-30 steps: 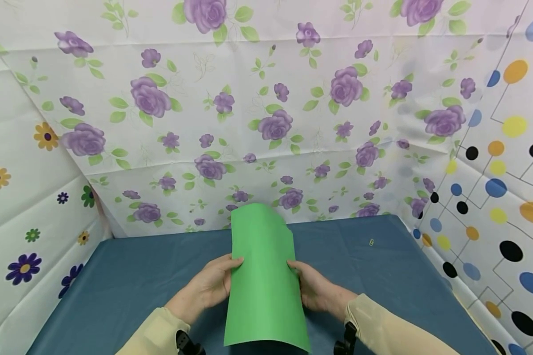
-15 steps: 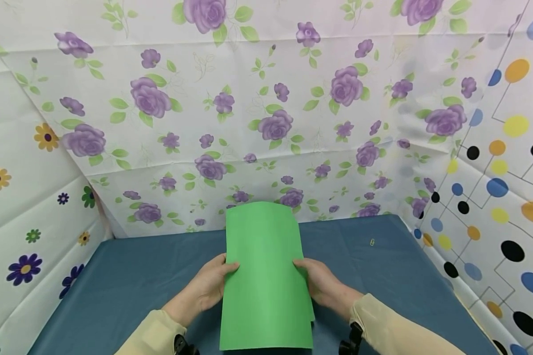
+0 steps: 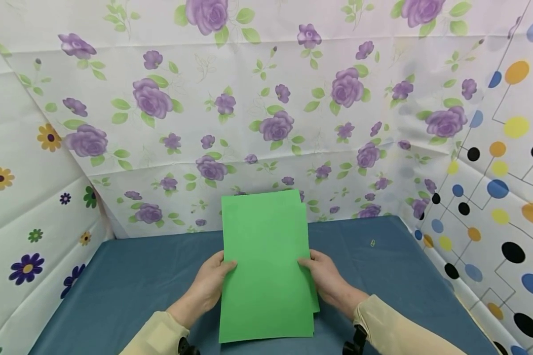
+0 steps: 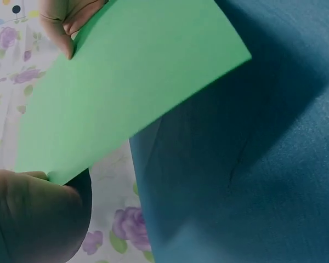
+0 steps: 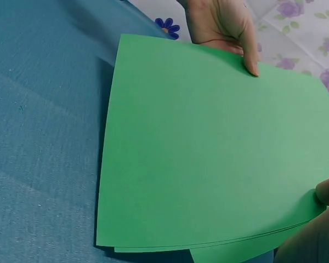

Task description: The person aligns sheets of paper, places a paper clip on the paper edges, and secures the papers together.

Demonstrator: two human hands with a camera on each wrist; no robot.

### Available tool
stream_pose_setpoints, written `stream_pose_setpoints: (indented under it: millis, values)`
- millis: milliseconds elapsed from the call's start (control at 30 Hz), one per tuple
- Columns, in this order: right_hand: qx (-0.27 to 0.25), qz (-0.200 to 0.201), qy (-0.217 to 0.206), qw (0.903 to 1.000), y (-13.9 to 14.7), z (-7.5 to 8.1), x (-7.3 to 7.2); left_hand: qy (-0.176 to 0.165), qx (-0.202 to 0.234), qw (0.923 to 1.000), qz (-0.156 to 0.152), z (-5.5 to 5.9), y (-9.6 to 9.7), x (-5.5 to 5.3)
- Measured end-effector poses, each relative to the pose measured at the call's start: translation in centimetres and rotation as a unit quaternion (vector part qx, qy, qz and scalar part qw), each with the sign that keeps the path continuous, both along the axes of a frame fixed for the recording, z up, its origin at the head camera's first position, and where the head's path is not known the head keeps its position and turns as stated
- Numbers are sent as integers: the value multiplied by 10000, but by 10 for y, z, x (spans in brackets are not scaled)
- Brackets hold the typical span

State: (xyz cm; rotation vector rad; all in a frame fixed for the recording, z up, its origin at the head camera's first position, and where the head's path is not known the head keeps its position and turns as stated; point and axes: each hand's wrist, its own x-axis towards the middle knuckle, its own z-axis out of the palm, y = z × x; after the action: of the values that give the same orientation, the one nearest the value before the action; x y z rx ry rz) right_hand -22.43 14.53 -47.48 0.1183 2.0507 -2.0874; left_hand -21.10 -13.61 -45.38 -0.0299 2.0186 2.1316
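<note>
Several sheets of green paper (image 3: 266, 291) are held up off the table, slightly out of line, with layers sticking out along the right side and the top right corner. My left hand (image 3: 209, 282) pinches the left edge, thumb on the front face and fingers behind. On the right edge my right hand (image 3: 330, 281) grips in the same way, its thumb lying over the front sheet. In the right wrist view the layered edges of the green paper (image 5: 208, 153) show near the right thumb. The fingers behind the sheets are mostly hidden.
A small yellow paper clip (image 3: 372, 243) lies on the blue tablecloth (image 3: 151, 266) at the back right. Behind the table hangs a floral curtain (image 3: 248, 123), with patterned cloths at both sides.
The green sheets have gone from curved to flatter and spread slightly apart. Their top edge has risen a little, and my hands have moved slightly further apart with them.
</note>
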Motion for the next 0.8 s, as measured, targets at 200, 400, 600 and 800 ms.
stream_pose_setpoints:
  millis: [200,400,600,800]
  values:
    - [173,-177,193,9995,0,9,-1,275,-74,9996,50,3,2,-1]
    - [196,-223,321,9990,4,18,-6,506,-292,9982,157,9,5,-3]
    - [211,-251,555,9979,6,26,-10,627,-424,9969,210,16,7,-6]
    - [247,-140,853,9959,8,32,-13,798,-593,9943,378,23,8,-8]
